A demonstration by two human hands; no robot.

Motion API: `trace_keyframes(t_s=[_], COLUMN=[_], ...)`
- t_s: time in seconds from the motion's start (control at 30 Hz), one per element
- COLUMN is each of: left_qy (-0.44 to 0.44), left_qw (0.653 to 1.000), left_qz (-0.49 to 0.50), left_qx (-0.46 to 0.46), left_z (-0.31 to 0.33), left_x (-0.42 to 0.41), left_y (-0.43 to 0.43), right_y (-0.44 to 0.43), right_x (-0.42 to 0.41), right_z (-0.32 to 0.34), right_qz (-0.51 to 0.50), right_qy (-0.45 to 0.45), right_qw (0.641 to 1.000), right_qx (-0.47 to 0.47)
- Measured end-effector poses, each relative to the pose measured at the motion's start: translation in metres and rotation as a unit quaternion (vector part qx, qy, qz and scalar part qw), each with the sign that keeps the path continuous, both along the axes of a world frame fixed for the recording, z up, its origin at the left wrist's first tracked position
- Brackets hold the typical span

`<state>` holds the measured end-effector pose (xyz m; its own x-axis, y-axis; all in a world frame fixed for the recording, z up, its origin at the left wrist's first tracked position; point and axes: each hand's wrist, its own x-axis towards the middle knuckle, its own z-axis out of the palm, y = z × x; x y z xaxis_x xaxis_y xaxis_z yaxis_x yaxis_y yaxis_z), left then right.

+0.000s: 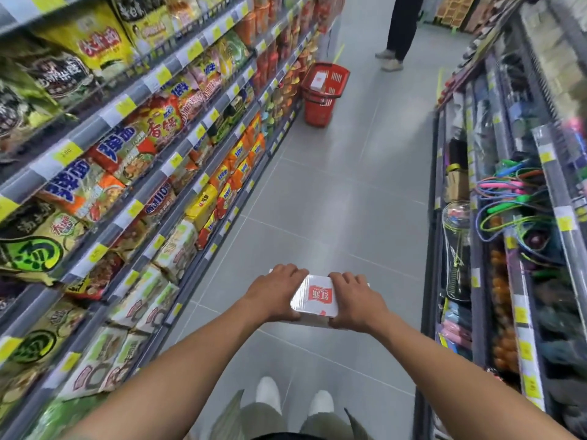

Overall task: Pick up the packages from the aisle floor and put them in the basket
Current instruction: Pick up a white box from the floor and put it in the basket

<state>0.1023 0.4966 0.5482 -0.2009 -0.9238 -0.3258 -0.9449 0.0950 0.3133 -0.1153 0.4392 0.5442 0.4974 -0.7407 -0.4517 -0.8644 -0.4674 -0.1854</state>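
Noodle packets crowd the shelves down the left of the frame. At lower centre, a person's left hand and right hand clamp opposite ends of a white, film-wrapped package with a red label, each grip closed on it and holding it level above the grey aisle floor, apparently to keep the slippery wrap from sliding. The red basket stands well apart at upper centre, against the left shelving, a similar white package already inside. A bystander's legs show beyond. Hardware fills the right-hand racks.
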Motion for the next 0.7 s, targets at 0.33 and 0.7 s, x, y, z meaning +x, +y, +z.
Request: trace_keyframes(t_s=[0.33, 0.7], left_qy=[0.01, 0.009], left_qw=[1.0, 0.999], left_qz=[-0.017, -0.029], left_qx=[-0.014, -0.012], left_z=[0.0, 0.0], left_x=[0.014, -0.014], left_y=[-0.07, -0.246], right_y=[-0.062, -0.229], right_x=[0.01, -0.02], right_z=[-0.005, -0.008], right_qz=[-0.024, -0.038], right_qy=[-0.014, -0.024], right_qw=[1.0, 0.999], right_qx=[-0.004, -0.015])
